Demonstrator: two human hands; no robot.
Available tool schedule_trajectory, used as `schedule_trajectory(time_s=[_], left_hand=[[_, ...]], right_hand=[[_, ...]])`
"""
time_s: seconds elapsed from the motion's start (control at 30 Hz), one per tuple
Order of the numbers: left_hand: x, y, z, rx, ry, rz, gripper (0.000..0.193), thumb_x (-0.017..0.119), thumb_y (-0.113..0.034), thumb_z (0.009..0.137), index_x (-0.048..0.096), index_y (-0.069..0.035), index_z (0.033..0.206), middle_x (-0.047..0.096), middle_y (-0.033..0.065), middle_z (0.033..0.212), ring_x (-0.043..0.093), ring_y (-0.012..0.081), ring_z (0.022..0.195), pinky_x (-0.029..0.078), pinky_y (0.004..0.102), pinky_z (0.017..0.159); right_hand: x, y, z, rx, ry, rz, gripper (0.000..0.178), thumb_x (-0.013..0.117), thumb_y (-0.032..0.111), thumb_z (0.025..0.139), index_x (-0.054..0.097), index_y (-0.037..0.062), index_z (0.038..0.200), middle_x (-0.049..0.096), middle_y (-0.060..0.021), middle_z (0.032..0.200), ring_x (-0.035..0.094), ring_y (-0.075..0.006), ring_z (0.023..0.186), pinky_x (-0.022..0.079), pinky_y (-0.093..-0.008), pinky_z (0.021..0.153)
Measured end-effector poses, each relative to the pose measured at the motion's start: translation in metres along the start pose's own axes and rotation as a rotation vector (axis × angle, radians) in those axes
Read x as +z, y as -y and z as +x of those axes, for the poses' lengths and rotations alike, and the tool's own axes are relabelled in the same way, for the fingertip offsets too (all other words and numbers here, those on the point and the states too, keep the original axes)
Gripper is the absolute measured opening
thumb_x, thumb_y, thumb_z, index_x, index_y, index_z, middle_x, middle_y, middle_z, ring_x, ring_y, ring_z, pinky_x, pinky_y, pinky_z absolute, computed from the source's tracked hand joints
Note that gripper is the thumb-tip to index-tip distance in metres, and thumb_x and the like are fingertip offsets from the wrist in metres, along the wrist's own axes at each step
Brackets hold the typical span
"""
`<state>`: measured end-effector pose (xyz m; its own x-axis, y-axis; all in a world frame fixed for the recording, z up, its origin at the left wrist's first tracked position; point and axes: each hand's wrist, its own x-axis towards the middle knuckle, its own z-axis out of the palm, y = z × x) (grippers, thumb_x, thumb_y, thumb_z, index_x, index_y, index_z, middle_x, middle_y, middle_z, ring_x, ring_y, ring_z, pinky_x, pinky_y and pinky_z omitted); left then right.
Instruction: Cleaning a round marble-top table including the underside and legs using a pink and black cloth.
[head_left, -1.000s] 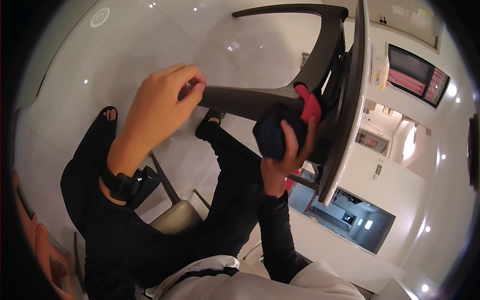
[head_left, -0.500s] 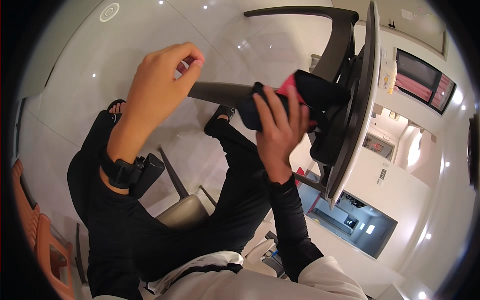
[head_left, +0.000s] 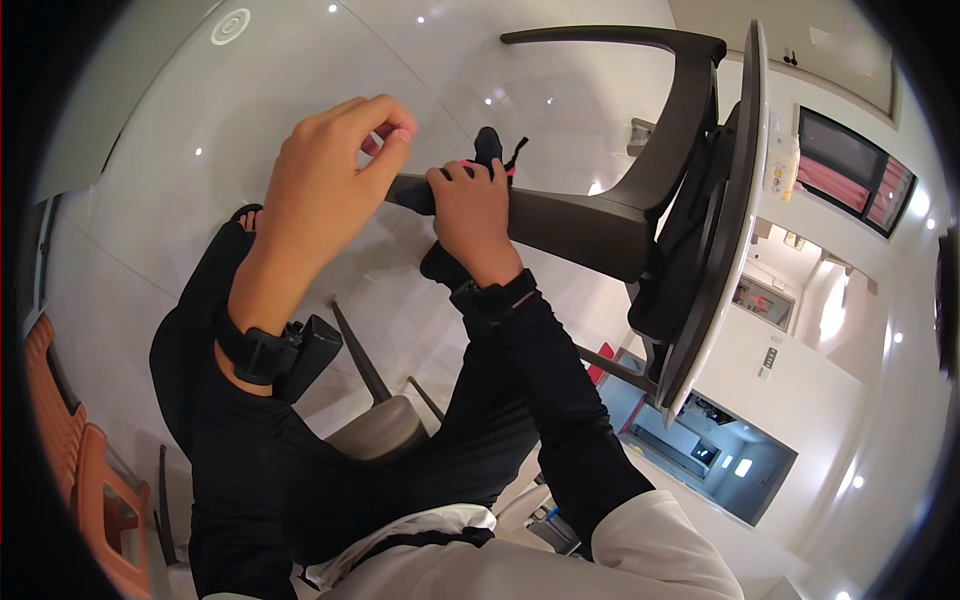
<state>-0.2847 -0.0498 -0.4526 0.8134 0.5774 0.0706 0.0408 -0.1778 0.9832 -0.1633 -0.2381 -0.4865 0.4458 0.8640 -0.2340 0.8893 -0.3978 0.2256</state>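
My left hand (head_left: 325, 180) is raised over the floor with its fingers curled in and the thumb tip close to the forefinger. Nothing shows between them. Just right of it, my right hand (head_left: 475, 225) is closed around a black fabric thing with pink-red parts (head_left: 488, 146). One dark end pokes up past the knuckles, and a thin dark strip sticks out at its right. The palm side and most of the fabric are hidden, so its kind cannot be told. A black strapped device (head_left: 310, 357) is on my left wrist, and a black band (head_left: 492, 300) circles the right one.
A dark brown table frame (head_left: 580, 228) runs behind my right hand to a pale-edged tabletop (head_left: 745, 185) at the right. A chair seat (head_left: 385, 425) shows between my legs. Orange plastic furniture (head_left: 112, 510) stands at the lower left. A round drain cover (head_left: 230, 27) lies in the floor.
My right hand has moved left with the black fabric, from beside the tabletop to close by my left hand. The left hand keeps its curled shape.
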Motion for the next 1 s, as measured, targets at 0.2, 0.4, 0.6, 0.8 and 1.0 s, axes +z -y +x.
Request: schedule_trajectory(time_s=[0.2,0.4,0.6,0.8,1.0], left_hand=[[-0.003,-0.004,0.0,0.034,-0.004,0.104,0.008,0.065,-0.013,0.094,0.067,-0.005,0.095,0.069,0.0108,0.085,0.067,0.0287,0.074,0.053,0.0368,0.066],[0.001,-0.009,0.001,0.041,-0.05,0.088,0.009,0.065,-0.014,0.095,0.067,-0.006,0.093,0.069,0.0094,0.085,0.067,0.0279,0.072,0.053,0.0366,0.065],[0.005,-0.01,0.0,0.042,-0.044,0.024,0.008,0.066,-0.014,0.094,0.067,-0.006,0.093,0.07,0.0092,0.085,0.067,0.0268,0.072,0.053,0.0353,0.065],[-0.002,-0.011,0.0,0.023,-0.023,-0.008,0.006,0.066,-0.006,0.094,0.066,-0.001,0.096,0.07,0.0091,0.088,0.064,0.0208,0.072,0.051,0.0316,0.066],[-0.021,-0.005,0.002,0.033,-0.108,0.018,0.005,0.066,-0.009,0.093,0.066,-0.004,0.094,0.07,0.009,0.087,0.067,0.0245,0.073,0.053,0.0334,0.064]], right_hand=[[-0.091,-0.027,-0.007,0.178,0.084,-0.05,0.032,0.071,0.007,0.076,0.066,0.01,0.108,0.07,-0.0103,0.103,0.071,-0.0355,0.088,0.046,-0.0489,0.09],[-0.178,-0.052,-0.025,0.343,-0.015,0.037,0.035,0.065,0.002,0.078,0.064,0.0048,0.113,0.071,-0.0187,0.105,0.068,-0.0431,0.098,0.053,-0.0487,0.089],[-0.165,-0.047,-0.028,0.489,-0.021,-0.128,0.018,0.069,0.005,0.076,0.065,0.0031,0.094,0.071,-0.0169,0.089,0.071,-0.0391,0.081,0.054,-0.0496,0.075],[-0.091,-0.031,0.0,0.245,0.295,-0.202,0.023,0.071,0.02,0.079,0.072,0.0099,0.1,0.074,-0.013,0.092,0.073,-0.036,0.085,0.054,-0.0482,0.073],[0.019,-0.009,0.024,0.181,0.311,-0.215,0.027,0.069,0.022,0.083,0.074,0.0118,0.107,0.072,-0.0107,0.103,0.07,-0.035,0.092,0.049,-0.05,0.081]])
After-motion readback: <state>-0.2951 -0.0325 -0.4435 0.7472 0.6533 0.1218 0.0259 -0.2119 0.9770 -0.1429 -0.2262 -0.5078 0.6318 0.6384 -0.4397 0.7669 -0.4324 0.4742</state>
